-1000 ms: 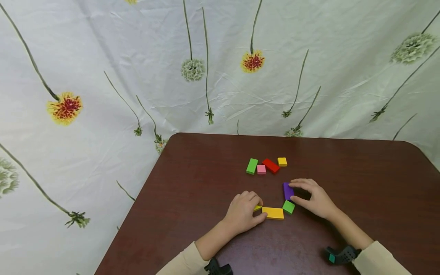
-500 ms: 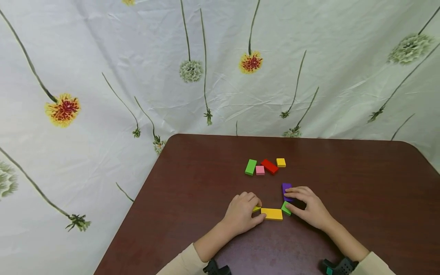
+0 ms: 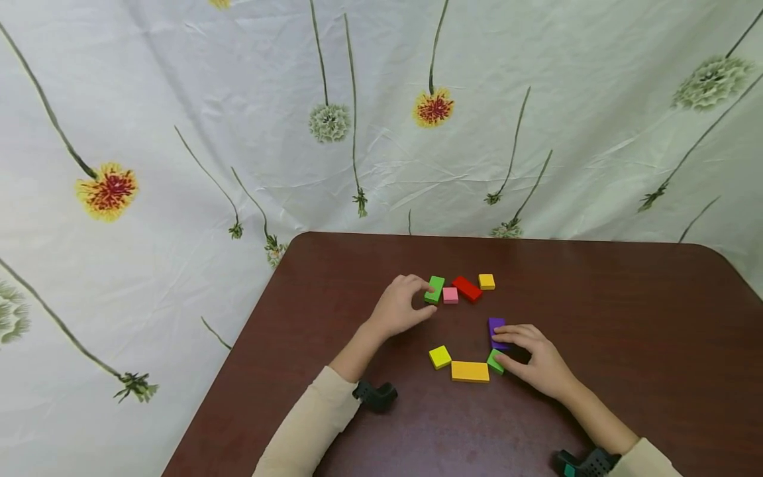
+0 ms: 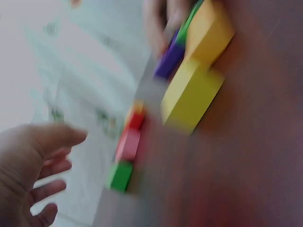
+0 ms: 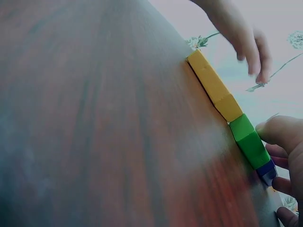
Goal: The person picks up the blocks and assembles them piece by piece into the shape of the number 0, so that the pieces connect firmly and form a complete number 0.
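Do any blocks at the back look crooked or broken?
The red block lies slantwise between the pink block and back yellow block, which sit straighter. The back green block, partly hidden by the left hand, is angled too. I see no breaks.

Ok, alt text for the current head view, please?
A person's left-hand grip hangs open at a green block in the far row of blocks on a brown table; contact is unclear. The right-hand grip rests on a purple block and a nearer green block, in a bent row with an orange block and a yellow block. Flower-print cloth hangs behind.
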### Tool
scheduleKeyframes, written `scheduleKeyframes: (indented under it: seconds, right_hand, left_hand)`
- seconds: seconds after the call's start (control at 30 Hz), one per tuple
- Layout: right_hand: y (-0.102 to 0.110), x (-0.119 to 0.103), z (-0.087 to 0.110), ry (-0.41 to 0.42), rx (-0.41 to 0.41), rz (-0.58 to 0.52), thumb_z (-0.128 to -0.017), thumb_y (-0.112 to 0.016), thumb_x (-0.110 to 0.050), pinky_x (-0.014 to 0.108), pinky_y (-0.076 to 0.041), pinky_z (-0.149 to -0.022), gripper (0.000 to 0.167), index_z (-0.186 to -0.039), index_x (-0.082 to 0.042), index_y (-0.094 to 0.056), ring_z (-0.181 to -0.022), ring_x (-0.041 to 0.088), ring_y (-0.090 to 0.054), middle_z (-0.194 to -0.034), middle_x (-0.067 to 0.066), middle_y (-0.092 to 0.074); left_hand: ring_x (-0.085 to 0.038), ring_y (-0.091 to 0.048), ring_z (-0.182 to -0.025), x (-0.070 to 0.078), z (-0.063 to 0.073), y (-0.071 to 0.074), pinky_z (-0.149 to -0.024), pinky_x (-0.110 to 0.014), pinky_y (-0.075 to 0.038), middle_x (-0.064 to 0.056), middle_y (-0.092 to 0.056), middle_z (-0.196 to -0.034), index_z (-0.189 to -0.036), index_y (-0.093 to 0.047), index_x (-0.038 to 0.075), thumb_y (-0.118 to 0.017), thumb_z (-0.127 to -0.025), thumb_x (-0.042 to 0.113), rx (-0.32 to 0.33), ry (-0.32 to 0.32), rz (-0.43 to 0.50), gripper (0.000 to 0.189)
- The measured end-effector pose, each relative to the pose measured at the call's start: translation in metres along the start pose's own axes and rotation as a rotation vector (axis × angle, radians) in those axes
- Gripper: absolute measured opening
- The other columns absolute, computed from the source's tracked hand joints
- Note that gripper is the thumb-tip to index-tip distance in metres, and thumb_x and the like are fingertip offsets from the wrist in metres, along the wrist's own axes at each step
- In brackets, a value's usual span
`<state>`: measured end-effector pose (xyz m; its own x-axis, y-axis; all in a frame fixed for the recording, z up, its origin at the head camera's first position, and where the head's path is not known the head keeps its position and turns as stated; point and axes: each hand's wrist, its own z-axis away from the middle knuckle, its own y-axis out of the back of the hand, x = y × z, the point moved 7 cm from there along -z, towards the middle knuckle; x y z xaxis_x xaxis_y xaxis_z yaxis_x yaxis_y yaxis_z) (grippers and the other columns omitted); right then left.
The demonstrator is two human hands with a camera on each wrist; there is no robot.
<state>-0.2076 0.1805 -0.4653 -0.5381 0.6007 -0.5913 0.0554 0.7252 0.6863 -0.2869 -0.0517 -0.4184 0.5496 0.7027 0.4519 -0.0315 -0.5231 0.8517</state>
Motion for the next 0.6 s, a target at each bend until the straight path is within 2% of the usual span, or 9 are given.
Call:
scheduleKeyframes:
  seconds: [0.13,0.23,0.43,0.6]
  right_hand:
    - [0.000,0.000,0.000,0.004,0.009,-0.009,-0.080,-0.080,-0.016,0.049,-0.046,-0.088,0.033,-0.112,-0.012,-0.073,-0.109,0.022,-0.055,-0.119,0.001,-0.066]
    - [-0.001,0.000,0.000,0.010,0.015,-0.012,-0.079,-0.081,-0.016,0.045,-0.047,-0.088,0.033,-0.111,-0.013,-0.073,-0.109,0.021,-0.055,-0.119,0.001,-0.066]
    - [-0.001,0.000,0.001,0.006,0.024,-0.011,-0.079,-0.081,-0.016,0.045,-0.047,-0.088,0.033,-0.111,-0.014,-0.073,-0.108,0.020,-0.055,-0.119,0.000,-0.066]
    - [0.000,0.000,0.000,0.018,0.034,-0.009,-0.078,-0.082,-0.015,0.042,-0.048,-0.087,0.033,-0.111,-0.013,-0.073,-0.108,0.020,-0.056,-0.119,0.000,-0.066]
  left_hand:
    - [-0.025,-0.049,-0.115,-0.028,-0.023,-0.007,-0.097,-0.042,-0.042,-0.005,-0.059,-0.126,-0.125,-0.063,0.009,-0.075,-0.084,0.025,-0.090,0.030,0.055,0.045]
    - [-0.028,-0.046,-0.121,-0.040,-0.034,-0.012,-0.100,-0.045,-0.040,-0.007,-0.057,-0.132,-0.129,-0.060,0.010,-0.076,-0.082,0.025,-0.151,0.051,0.081,0.052]
    - [-0.028,-0.040,-0.128,-0.047,-0.044,-0.023,-0.104,-0.048,-0.036,-0.006,-0.051,-0.141,-0.139,-0.054,0.012,-0.075,-0.082,0.024,-0.269,0.083,0.089,0.062]
    - [-0.027,-0.036,-0.132,-0.052,-0.049,-0.029,-0.107,-0.053,-0.030,-0.004,-0.049,-0.144,-0.142,-0.051,0.016,-0.075,-0.082,0.027,-0.308,0.115,0.070,0.066]
